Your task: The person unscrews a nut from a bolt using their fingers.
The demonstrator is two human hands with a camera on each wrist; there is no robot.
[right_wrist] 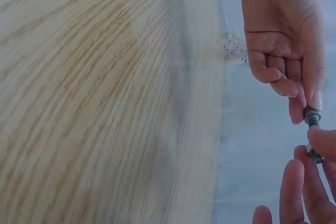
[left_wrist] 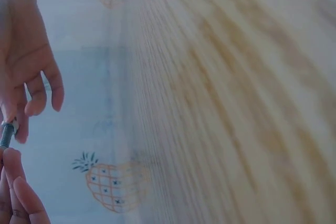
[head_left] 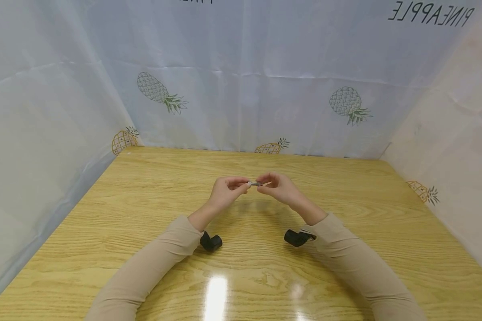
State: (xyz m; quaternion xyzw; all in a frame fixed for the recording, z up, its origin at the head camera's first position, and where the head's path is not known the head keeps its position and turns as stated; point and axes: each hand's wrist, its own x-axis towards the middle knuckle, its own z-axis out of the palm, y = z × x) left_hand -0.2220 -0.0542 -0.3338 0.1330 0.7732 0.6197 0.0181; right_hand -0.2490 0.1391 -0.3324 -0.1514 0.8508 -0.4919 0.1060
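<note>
A small metal bolt [head_left: 255, 183] is held level above the table, in front of the person. My left hand [head_left: 226, 192] pinches its head end between thumb and fingers. At the other end, my right hand [head_left: 280, 189] has thumb and fingertips around a nut [left_wrist: 15, 125] on the thread. The right wrist view shows the bolt head [right_wrist: 312, 115] under the left thumb, and the threaded tip [right_wrist: 316, 157] sticking out past the right thumb. Fingers partly cover both ends.
Beneath the hands lies a wood-grain table [head_left: 144, 191]. White curtains [head_left: 241, 102] printed with pineapples surround it at the back and sides. Black wrist-camera mounts [head_left: 211, 242] sit below the sleeve cuffs.
</note>
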